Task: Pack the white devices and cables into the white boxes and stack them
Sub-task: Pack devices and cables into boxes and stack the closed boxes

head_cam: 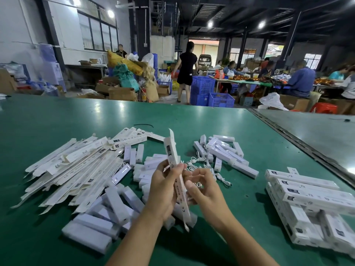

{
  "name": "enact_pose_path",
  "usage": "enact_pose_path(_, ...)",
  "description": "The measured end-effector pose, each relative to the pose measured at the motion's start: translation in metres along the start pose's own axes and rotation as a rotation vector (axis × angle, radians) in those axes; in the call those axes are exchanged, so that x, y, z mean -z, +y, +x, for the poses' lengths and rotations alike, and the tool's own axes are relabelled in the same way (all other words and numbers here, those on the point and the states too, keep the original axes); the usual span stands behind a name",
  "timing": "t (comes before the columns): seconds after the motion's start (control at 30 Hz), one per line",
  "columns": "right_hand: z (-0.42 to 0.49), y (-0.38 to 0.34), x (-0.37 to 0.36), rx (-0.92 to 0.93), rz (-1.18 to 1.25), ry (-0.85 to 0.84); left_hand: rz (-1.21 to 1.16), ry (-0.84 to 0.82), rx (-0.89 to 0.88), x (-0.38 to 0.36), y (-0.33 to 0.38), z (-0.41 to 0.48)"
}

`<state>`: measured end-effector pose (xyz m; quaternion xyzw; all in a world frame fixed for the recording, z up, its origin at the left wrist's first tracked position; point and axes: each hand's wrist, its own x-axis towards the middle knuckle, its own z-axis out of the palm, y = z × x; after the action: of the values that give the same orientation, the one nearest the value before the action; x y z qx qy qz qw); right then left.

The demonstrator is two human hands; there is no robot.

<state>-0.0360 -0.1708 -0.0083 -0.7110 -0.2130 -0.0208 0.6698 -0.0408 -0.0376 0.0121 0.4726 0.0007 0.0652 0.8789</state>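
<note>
My left hand [163, 187] grips a long narrow white box [171, 152] that stands nearly upright, its top flap open. My right hand [205, 191] is beside it, fingers curled and pinching a small white cable [196, 184] against the box's side. Flat unfolded white boxes [76, 167] lie in a heap at the left. White bar-shaped devices [115, 206] are piled near my left forearm, and more devices [224, 150] lie behind my hands. Loose white cables [217, 173] lie between them. Packed boxes [311, 200] are stacked at the right.
The green table [57, 120] stretches far ahead, with a metal seam [288, 135] running diagonally at the right. A black cable tie [143, 125] lies further back. Beyond the table stand blue crates [211, 93], cardboard cartons and several people at other benches.
</note>
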Motion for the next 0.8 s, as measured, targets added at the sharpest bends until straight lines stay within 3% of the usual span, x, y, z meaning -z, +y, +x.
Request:
enact_pose_path(0.13, 0.002, 0.004, 0.000, -0.052, -0.053, -0.060, -0.052, 0.008, -0.083, -0.002, 0.000, 0.001)
enact_pose_path(0.4, 0.005, 0.004, 0.005, -0.084, -0.119, -0.168, -0.052, 0.052, -0.039, -0.003, -0.007, 0.000)
enact_pose_path(0.63, 0.005, 0.001, 0.003, -0.039, -0.189, -0.107, -0.009, 0.136, -0.057, 0.000, -0.013, 0.004)
enact_pose_path(0.8, 0.004, 0.003, -0.002, -0.027, -0.288, -0.100, -0.126, 0.149, -0.006, 0.005, -0.012, 0.005)
